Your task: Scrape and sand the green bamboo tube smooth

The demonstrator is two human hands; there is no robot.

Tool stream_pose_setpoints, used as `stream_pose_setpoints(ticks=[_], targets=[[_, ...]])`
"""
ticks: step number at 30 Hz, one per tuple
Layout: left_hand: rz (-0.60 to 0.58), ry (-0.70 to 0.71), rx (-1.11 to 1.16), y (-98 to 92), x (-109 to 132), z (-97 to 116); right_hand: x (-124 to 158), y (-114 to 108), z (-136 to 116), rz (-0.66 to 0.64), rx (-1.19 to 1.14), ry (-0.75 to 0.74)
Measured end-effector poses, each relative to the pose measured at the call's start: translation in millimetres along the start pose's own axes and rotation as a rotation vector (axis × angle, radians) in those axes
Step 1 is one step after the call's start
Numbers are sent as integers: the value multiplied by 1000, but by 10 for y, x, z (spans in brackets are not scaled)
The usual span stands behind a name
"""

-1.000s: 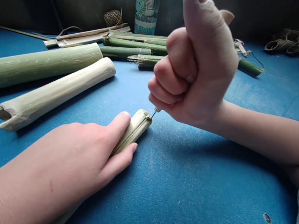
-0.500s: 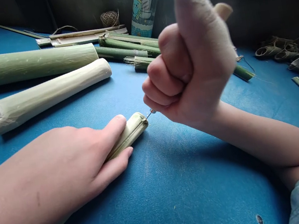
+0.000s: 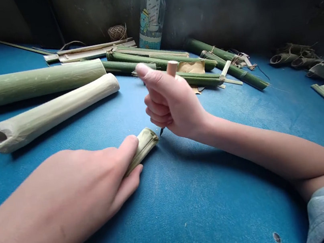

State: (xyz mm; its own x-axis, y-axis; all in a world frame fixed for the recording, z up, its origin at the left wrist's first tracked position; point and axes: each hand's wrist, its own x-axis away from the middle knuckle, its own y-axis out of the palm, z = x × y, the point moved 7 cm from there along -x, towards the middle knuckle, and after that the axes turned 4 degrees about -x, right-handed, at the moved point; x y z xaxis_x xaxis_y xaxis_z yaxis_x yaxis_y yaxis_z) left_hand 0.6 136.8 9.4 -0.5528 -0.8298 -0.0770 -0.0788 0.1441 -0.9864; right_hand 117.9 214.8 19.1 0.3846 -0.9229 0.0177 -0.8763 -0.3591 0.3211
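Observation:
My left hand (image 3: 89,185) wraps a pale green bamboo tube (image 3: 144,146), with the thumb on top and a finger below. Most of the tube is hidden by that hand. My right hand (image 3: 171,103) is closed in a fist around a small awl (image 3: 172,68) with a pale handle showing above the fist. Its dark metal tip pokes out below my little finger, just beside the tube's end. I cannot tell whether the tip touches the tube.
A blue mat (image 3: 175,209) covers the table. Across it lie a thick green bamboo tube (image 3: 29,86), a peeled bamboo tube (image 3: 48,114) and several bamboo strips and stalks. A bottle (image 3: 151,21) and a twine ball (image 3: 117,32) stand behind, with small bamboo pieces (image 3: 292,57) at right.
My right fist with the awl has dropped lower and looks smaller, uncovering the bamboo stalks behind it. The awl's tip now points down. My left hand stays on the tube.

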Motion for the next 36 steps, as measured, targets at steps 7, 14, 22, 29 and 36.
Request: stream_pose_setpoints(ticks=[7, 14, 22, 29, 36], targets=[[-108, 26, 140, -26, 100, 215, 179, 193, -457, -146, -41, -66], [-131, 54, 21, 62, 177, 353, 277, 231, -260, -223, 28, -18], [54, 60, 22, 87, 269, 304, 290, 135, -210, -30, 98, -12], [-55, 10, 22, 124, 246, 269, 330, 109, -214, -84, -10, -146], [1, 48, -33, 193, 291, 231, 368, 131, -378, -75, -39, -162]])
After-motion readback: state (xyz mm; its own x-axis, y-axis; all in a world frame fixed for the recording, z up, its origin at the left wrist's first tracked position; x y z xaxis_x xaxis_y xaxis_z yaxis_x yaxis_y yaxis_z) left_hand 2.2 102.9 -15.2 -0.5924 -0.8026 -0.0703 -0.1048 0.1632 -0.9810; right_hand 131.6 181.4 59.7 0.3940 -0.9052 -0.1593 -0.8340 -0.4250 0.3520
